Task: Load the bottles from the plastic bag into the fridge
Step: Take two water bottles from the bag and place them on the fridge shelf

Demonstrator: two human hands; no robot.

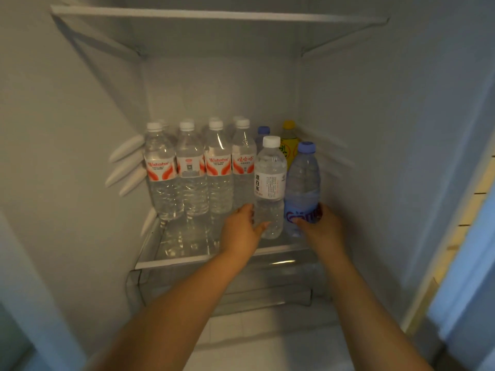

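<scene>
Inside the white fridge point(348, 129), at nine o'clock on the clear glass shelf point(171, 261), you have a row of tall clear plastic water bottles with white caps and red-and-white labels point(190, 167), standing upright and touching one another, with more of the same behind them. Your left hand point(241, 231) comes up from six o'clock and curls round the lower part of the small clear water bottle with a white cap and white label point(270, 183), thumb on its front. Just beside it toward three o'clock, your right hand point(321, 226) wraps round the base of the blue-tinted plastic bottle with a blue cap point(304, 178). Both bottles stand upright on the shelf, touching. Behind them, toward twelve o'clock, stand a yellow-capped yellow bottle point(289, 145) and another blue-capped bottle point(263, 132).
</scene>
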